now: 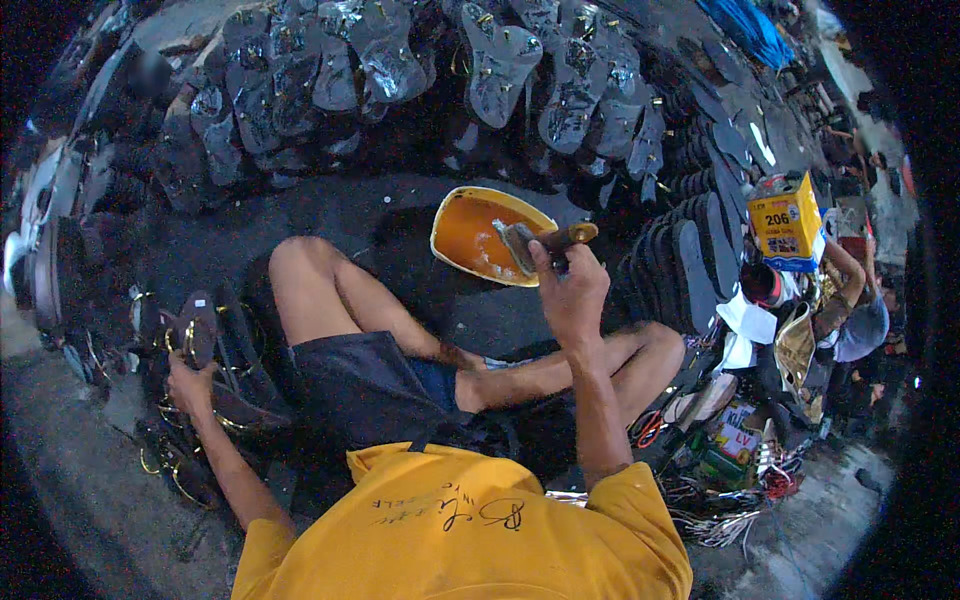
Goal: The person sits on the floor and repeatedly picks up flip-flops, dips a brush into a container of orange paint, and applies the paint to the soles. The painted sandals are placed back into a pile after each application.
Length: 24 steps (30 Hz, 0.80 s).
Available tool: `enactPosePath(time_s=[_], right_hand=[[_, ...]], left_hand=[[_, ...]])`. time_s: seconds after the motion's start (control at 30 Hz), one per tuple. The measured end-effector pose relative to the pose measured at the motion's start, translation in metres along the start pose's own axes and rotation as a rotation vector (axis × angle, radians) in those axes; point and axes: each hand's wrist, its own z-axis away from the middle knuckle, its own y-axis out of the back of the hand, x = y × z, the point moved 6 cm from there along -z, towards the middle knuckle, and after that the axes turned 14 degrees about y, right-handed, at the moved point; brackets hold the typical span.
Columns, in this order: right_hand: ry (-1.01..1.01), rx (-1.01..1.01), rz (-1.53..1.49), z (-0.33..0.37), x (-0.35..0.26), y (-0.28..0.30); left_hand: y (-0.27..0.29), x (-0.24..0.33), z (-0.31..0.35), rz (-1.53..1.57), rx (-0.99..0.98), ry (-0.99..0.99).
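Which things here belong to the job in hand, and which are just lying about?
Likely in the job: brush in the right hand; yellow tub beneath it; glossy dark soles; sandals at the left hand.
Seemingly lying about: yellow box; blue bundle.

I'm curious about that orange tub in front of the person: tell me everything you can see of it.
The tub is open-topped and longer than wide, with rounded corners, a pale yellow rim and a smooth orange inside, apparently plastic. Whitish smears show inside. It sits mouth up on the dark ground, beyond the crossed legs. The right hand holds a brush at its right end; whether the bristles touch it is unclear.
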Motion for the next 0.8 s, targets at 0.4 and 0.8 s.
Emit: enactPosePath(time_s=[0.4,0.8], right_hand=[[-0.292,0.364,-0.196,0.021,0.048,0.037],[-0.375,0.125,-0.486,0.06,0.058,0.015]], left_hand=[[0.137,0.13,0.134,0.832,0.129,-0.677],[0.138,0.207,0.23,0.9,-0.362,-0.938]])
